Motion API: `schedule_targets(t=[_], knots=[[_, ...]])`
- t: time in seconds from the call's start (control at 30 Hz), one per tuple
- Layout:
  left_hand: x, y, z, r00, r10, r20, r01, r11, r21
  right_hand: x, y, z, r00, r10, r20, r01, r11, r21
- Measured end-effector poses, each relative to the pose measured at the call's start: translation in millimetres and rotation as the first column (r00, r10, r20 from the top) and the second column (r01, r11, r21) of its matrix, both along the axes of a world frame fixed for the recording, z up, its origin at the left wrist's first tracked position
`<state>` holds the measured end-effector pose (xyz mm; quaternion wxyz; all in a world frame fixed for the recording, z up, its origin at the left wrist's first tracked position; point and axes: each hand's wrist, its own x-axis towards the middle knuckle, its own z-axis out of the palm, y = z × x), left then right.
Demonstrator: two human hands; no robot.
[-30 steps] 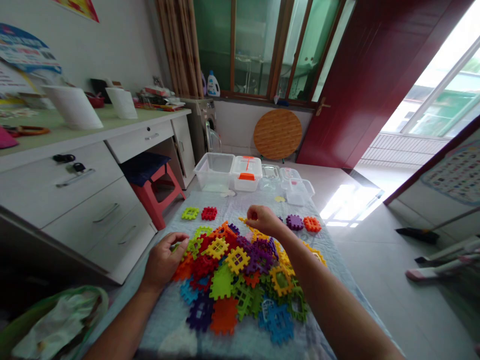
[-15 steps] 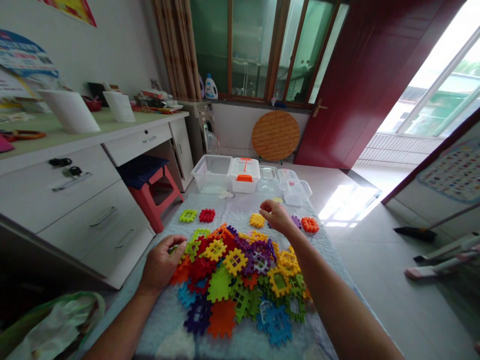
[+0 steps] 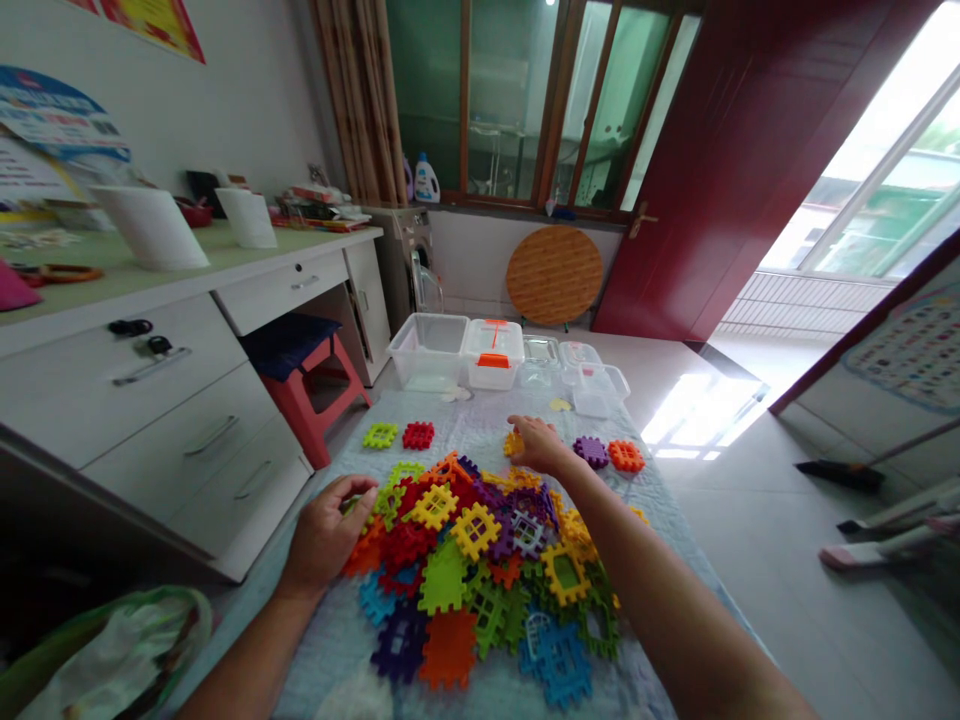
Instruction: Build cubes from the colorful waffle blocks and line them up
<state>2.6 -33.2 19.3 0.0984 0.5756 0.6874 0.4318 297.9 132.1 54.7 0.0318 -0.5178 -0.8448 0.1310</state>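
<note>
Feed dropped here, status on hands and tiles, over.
Left hand curled at left edge of tile pile, grip unclear. Right hand on yellow tile beyond the pile; purple tile and orange tile just right of it. Nothing in the way.

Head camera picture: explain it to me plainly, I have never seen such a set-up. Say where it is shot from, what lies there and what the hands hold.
No machine here: a person wears a camera on the head, so you look forward and down at their bare arms. The surface is a table under a pale blue quilted cloth. On it lies a heap of bright plastic interlocking square tiles. The left hand curls at the heap's left edge; whether it grips a piece is unclear. The right hand reaches beyond the heap, fingertips on a single yellow plastic tile. A green tile, a red tile, a purple tile and an orange tile lie apart nearby. Clear plastic boxes stand at the far end.
</note>
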Motion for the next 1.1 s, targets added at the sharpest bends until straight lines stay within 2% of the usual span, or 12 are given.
schedule_targets(t=[0.27, 0.43, 0.67, 0.8, 0.93, 1.0, 1.1], knots=[[-1, 1, -1.2, 1.0, -0.003, -0.003, 0.003, 1.0, 0.007, -2, 2, -2.4, 1.0, 0.005, -0.001, -0.005, 1.0, -0.005], [-1, 0, -0.7, 1.0, -0.001, -0.01, 0.001, 1.0, 0.011, 0, 6, -5.9, 0.998, 0.056, -0.025, -0.056, 0.998, -0.018], [0, 0, -0.6, 1.0, 0.002, 0.0, -0.002, 1.0, -0.004, 9, 12, -1.3, 0.984, 0.089, -0.157, -0.094, 0.995, -0.025], [-1, 0, -1.1, 1.0, 0.004, 0.003, -0.004, 1.0, -0.011, 35, 16, 7.2, 0.954, 0.027, -0.299, -0.018, 0.999, 0.032], [-2, 1, -3.8, 1.0, -0.003, -0.005, 0.003, 1.0, -0.02, 63, 13, 13.7, 0.862, -0.072, -0.502, 0.129, 0.988, 0.08], [-2, 2, -5.2, 1.0, -0.006, -0.014, 0.006, 1.0, -0.017, 66, 7, 16.1, 0.891, -0.056, -0.451, 0.113, 0.989, 0.1], [-2, 2, -6.0, 1.0, -0.003, -0.016, 0.003, 1.0, -0.015, 51, -3, 15.9, 0.981, 0.013, -0.194, 0.005, 0.996, 0.094]])
